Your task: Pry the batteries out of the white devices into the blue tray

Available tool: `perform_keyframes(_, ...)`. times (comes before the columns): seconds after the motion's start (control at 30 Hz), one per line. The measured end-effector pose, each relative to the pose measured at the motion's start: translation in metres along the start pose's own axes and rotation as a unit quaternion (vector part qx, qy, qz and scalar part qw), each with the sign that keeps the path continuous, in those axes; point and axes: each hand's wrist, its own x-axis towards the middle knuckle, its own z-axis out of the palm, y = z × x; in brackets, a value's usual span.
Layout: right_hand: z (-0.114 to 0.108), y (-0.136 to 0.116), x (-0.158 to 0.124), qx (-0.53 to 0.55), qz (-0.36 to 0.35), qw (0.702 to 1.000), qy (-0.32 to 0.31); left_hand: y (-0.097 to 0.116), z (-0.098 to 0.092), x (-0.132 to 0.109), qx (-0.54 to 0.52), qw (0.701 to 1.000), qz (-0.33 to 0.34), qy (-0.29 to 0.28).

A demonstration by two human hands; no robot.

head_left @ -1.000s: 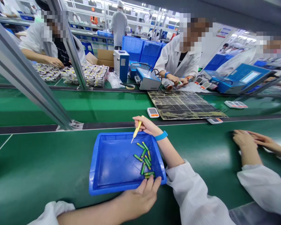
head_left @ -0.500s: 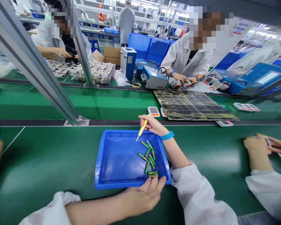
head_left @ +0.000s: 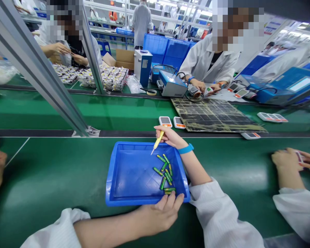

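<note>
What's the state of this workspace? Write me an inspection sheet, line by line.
Surface: green bench mat, no damage visible.
Job's things: blue plastic tray holding small green cylinders, bunched toward its right side.
Clutter: white meters and a dark grid mat on the belt beyond the tray.
Hands: left hand at the tray's near rim; right hand holds a yellow pen-like tool, tip over the tray.
Cables: black cable beside a blue machine across the belt; none seen near the tray.
Surroundings: co-workers in white coats, blue crates behind.
</note>
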Motion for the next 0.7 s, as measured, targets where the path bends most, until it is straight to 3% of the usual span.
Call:
perform_keyframes(0.5,0.0002,0.0005,0.0010,0.001,0.002,1.000,0.004,-0.0004,-0.0008,-0.0014,0.014,1.000,-0.001,-0.003)
perform_keyframes(0.7,0.0012,-0.0003,0.0004,-0.002,0.002,1.000,0.005,-0.0082,-0.0055,0.0003,0.025,0.999,0.029,-0.009)
